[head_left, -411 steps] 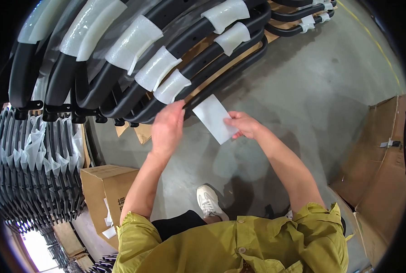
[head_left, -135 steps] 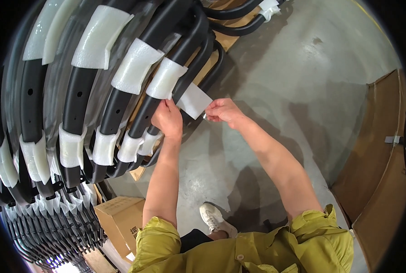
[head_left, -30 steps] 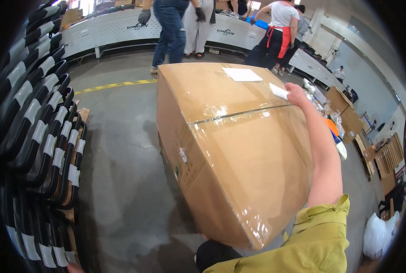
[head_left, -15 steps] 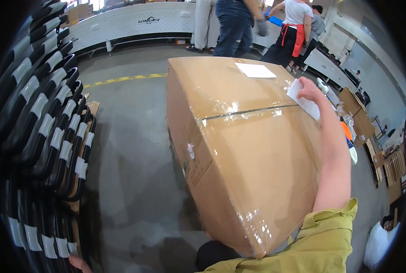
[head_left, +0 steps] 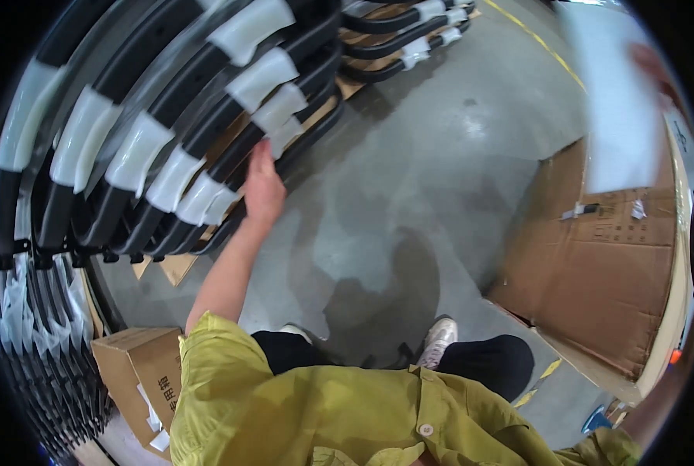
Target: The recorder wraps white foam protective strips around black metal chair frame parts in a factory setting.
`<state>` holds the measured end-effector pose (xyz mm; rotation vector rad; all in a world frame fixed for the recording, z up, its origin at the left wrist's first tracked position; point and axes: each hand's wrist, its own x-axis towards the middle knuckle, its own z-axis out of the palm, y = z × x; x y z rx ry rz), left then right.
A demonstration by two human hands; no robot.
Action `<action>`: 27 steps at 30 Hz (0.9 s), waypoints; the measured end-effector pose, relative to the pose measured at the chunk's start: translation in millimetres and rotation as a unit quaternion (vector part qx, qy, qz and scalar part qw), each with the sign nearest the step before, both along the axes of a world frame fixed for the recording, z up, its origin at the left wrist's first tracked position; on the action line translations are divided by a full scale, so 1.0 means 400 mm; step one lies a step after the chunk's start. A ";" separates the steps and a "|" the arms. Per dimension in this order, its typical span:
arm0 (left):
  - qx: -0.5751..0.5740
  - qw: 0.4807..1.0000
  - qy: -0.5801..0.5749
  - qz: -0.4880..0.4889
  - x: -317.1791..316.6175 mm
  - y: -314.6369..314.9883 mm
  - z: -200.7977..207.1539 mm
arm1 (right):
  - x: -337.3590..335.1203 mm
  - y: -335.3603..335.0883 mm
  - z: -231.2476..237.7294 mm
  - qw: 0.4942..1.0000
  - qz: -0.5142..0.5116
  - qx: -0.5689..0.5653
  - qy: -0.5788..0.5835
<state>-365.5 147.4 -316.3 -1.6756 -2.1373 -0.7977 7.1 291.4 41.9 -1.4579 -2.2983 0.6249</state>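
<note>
My left hand [head_left: 265,190] reaches out with its fingers stretched, its fingertips at a black curved tube [head_left: 234,159] near one of the white wraps [head_left: 277,107]. Several such tubes stand stacked side by side, each with a white wrap around part of it. At the upper right my right hand [head_left: 652,68], blurred, grips a white sheet [head_left: 620,116] by its edge. This sheet hangs in front of the large cardboard box [head_left: 596,272] and hides part of it.
A small open carton [head_left: 141,357] with white pieces inside stands at the lower left. Beside it are more black tubes [head_left: 55,373] with clear plastic film. Yellow floor tape [head_left: 537,380] runs near my right leg. Grey floor [head_left: 440,140] lies between the tubes and the big box.
My view has swung left toward the tubes, so the big box now sits at the right. The white sheet in my right hand has come up off the box top. My left hand now shows fully.
</note>
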 end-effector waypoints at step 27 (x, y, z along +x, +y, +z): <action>-0.209 0.872 -0.442 0.022 -0.184 -0.372 -0.113 | -0.656 -0.440 -1.253 0.701 0.160 -0.609 0.335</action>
